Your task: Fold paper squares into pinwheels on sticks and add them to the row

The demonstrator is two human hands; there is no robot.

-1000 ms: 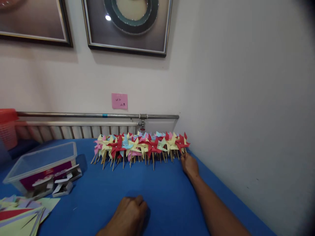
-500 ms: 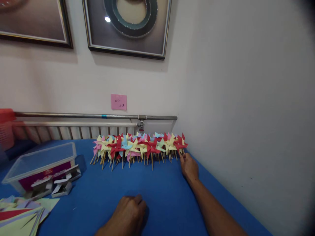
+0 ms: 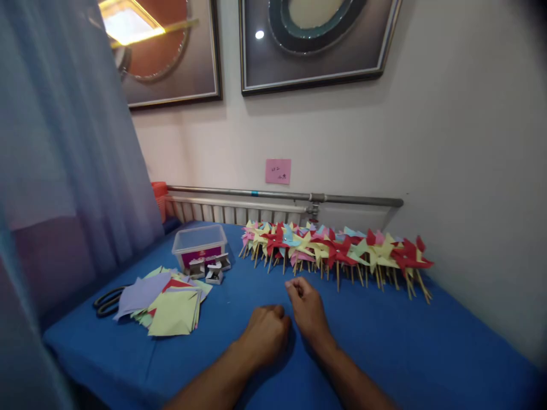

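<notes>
A long row of paper pinwheels [image 3: 337, 250] in red, yellow, pink and light blue lies on wooden sticks along the far side of the blue table [image 3: 384, 336]. My left hand [image 3: 265, 335] rests on the cloth as a closed fist, holding nothing. My right hand [image 3: 306, 307] lies just right of it, fingers curled loosely, its tips a short way in front of the pinwheel sticks and apart from them. Nothing shows in its fingers.
A stack of coloured paper squares [image 3: 171, 302] lies at the left, black scissors [image 3: 106, 300] beside it. A clear plastic box [image 3: 200, 246] and small white boxes [image 3: 209, 270] stand behind. A curtain [image 3: 64, 171] hangs at left; a radiator [image 3: 239, 212] and wall close the back.
My right hand drew back from the right end of the pinwheel row to beside my left fist. The view swung left, bringing the curtain, papers and scissors into sight.
</notes>
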